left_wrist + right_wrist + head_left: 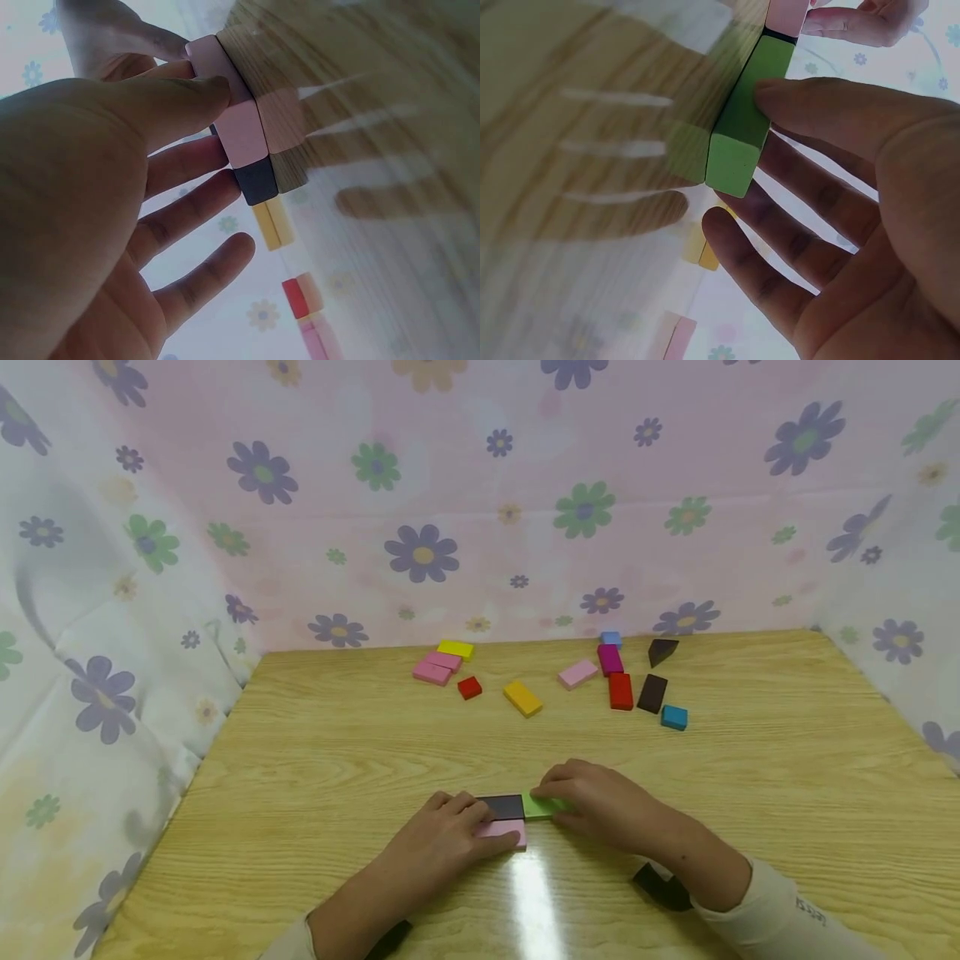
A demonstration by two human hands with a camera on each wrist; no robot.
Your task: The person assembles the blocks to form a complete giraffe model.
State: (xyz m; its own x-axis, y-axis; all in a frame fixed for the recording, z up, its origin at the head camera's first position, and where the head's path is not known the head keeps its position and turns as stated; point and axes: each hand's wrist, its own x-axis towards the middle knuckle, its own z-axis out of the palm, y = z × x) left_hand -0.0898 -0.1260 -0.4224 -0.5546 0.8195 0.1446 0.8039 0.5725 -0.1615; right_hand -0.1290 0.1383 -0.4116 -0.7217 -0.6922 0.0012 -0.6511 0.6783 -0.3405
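Near the middle front of the table, a pink block (pixel 512 827) lies flat against the near side of a black block (pixel 506 807). My left hand (pixel 442 842) pinches the two together, thumb on the pink block and fingers at the black one, as the left wrist view also shows. A light green block (pixel 536 808) meets the right end of the black block. My right hand (pixel 609 803) grips this green block between thumb and fingers. In the right wrist view, the thumb presses the long side of the green block (pixel 733 161).
Toward the back left lie pink blocks (pixel 432 673), a yellow block (pixel 456 649) and a small red block (pixel 469 687). An orange-yellow block (pixel 522 699) lies mid-back. Back right are several more, including a dark brown block (pixel 652 693) and a blue block (pixel 674 717). Flowered cloth (pixel 465 510) surrounds the table.
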